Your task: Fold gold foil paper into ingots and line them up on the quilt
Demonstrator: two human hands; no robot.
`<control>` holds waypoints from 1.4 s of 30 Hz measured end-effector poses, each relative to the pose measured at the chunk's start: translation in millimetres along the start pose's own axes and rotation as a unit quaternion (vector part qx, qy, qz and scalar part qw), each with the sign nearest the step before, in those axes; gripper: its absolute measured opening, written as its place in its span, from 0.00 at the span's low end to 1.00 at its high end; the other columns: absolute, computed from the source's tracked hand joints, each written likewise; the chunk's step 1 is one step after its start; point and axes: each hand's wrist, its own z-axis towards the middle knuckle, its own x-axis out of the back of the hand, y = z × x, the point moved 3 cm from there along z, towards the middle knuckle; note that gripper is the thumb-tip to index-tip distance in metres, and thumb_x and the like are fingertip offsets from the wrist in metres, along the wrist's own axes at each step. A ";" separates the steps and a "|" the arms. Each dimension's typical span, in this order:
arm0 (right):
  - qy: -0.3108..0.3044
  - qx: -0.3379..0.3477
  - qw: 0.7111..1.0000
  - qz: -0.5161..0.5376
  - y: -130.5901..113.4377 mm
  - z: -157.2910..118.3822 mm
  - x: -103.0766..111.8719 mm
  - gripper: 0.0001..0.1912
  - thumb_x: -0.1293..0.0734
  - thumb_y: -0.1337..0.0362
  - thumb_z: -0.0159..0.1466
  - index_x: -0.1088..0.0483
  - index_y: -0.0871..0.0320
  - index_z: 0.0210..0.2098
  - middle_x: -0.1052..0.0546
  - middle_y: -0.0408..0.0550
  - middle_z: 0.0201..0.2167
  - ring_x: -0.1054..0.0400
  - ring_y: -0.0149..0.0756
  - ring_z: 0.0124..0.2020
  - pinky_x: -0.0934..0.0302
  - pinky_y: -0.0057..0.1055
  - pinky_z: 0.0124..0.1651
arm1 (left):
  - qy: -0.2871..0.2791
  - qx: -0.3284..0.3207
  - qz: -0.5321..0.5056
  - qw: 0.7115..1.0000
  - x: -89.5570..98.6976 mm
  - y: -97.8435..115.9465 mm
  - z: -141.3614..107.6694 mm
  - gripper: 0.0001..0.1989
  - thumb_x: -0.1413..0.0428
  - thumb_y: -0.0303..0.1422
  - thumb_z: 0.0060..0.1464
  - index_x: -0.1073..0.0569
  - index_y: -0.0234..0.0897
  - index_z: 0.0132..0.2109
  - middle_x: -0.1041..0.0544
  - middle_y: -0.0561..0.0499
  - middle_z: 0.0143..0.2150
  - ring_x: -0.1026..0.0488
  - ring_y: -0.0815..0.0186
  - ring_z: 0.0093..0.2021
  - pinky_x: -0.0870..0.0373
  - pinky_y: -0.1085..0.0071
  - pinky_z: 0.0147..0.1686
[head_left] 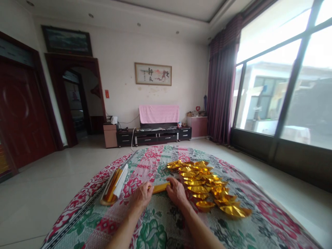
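Observation:
A narrow folded strip of gold paper [160,187] is stretched level between my two hands, just above the patterned cloth. My left hand [144,195] pinches its left end with closed fingers. At the right end, my right hand [176,190] grips the strip between thumb and fingers. Right of my right hand lie several rows of folded gold paper boats [199,189], shiny and pointed at both ends. To the left of my left hand rests a curled stack of gold and white paper sheets [114,186].
A floral cloth [153,235] covers the round table under everything. Beyond its far edge stand a low black cabinet [157,138] with a pink cloth [159,114] above it. A purple curtain [221,86] and large windows are on the right.

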 end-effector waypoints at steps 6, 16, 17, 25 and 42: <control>0.007 0.007 1.000 0.020 -2.4 -0.7 2.2 0.16 0.44 0.70 0.54 0.28 0.58 0.38 0.24 0.46 0.32 0.31 0.32 0.32 0.41 0.25 0.38 | 0.016 -0.007 -0.001 1.000 1.0 0.6 -1.5 0.10 0.54 0.35 0.58 0.30 0.39 0.35 0.25 0.52 0.35 0.28 0.68 0.38 0.40 0.76 0.36; 0.029 0.008 0.998 0.062 3.0 -0.9 -0.6 0.15 0.43 0.69 0.54 0.28 0.57 0.37 0.23 0.45 0.31 0.30 0.33 0.32 0.40 0.25 0.38 | 0.012 -0.003 -0.052 0.999 9.0 5.1 -4.5 0.10 0.54 0.36 0.57 0.30 0.39 0.34 0.25 0.51 0.34 0.28 0.68 0.37 0.38 0.75 0.36; 0.031 0.009 0.997 0.067 3.2 -1.2 -0.5 0.15 0.43 0.69 0.54 0.28 0.57 0.36 0.23 0.45 0.30 0.30 0.33 0.32 0.40 0.25 0.37 | 0.011 0.001 -0.063 0.998 9.2 4.3 -4.8 0.09 0.53 0.35 0.56 0.29 0.39 0.34 0.25 0.51 0.34 0.28 0.68 0.36 0.38 0.75 0.36; -0.004 0.043 0.995 0.091 -5.4 -5.5 5.7 0.12 0.43 0.70 0.54 0.28 0.57 0.26 0.26 0.43 0.25 0.33 0.31 0.30 0.45 0.23 0.35 | 0.003 -0.027 -0.068 0.997 -1.4 -9.3 -1.5 0.09 0.53 0.23 0.47 0.29 0.36 0.33 0.28 0.51 0.33 0.31 0.68 0.35 0.38 0.74 0.38; -0.055 0.048 0.996 0.046 -11.2 -11.7 10.4 0.10 0.42 0.71 0.51 0.30 0.58 0.23 0.26 0.42 0.24 0.35 0.29 0.29 0.48 0.22 0.34 | -0.025 -0.089 -0.139 0.986 13.5 -12.8 -1.8 0.08 0.51 0.26 0.46 0.28 0.36 0.24 0.28 0.52 0.29 0.31 0.70 0.31 0.37 0.75 0.33</control>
